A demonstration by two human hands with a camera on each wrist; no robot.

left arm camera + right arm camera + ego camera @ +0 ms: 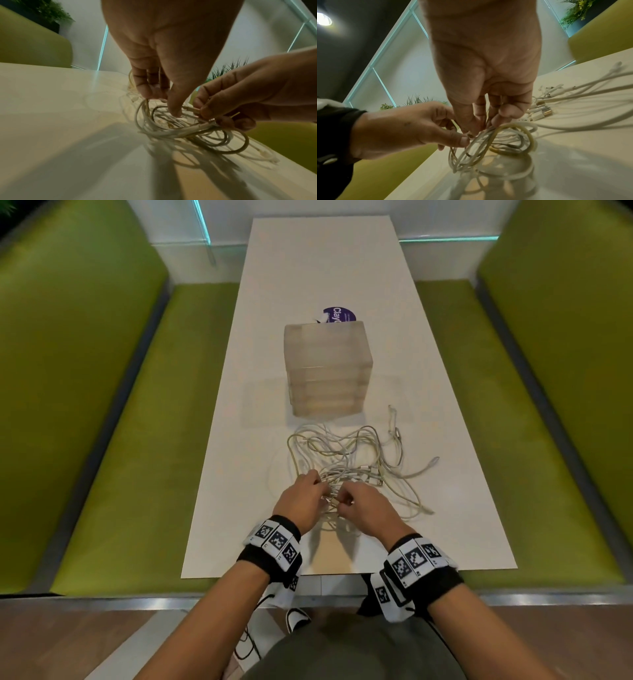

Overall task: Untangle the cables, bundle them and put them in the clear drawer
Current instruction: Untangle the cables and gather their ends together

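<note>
Untangling is the step in hand: the left hand (301, 497) and right hand (363, 507) both pinch strands of the cables (346, 453). Next, likely, draw one cable free of the knot between the fingers; the clear drawer unit (325, 368) beyond the hands waits shut.

The person is wearing a black band with white squares of black dots on the left wrist (272, 546), the same kind on the right wrist (418, 565), and a dark green top (349, 652).
</note>
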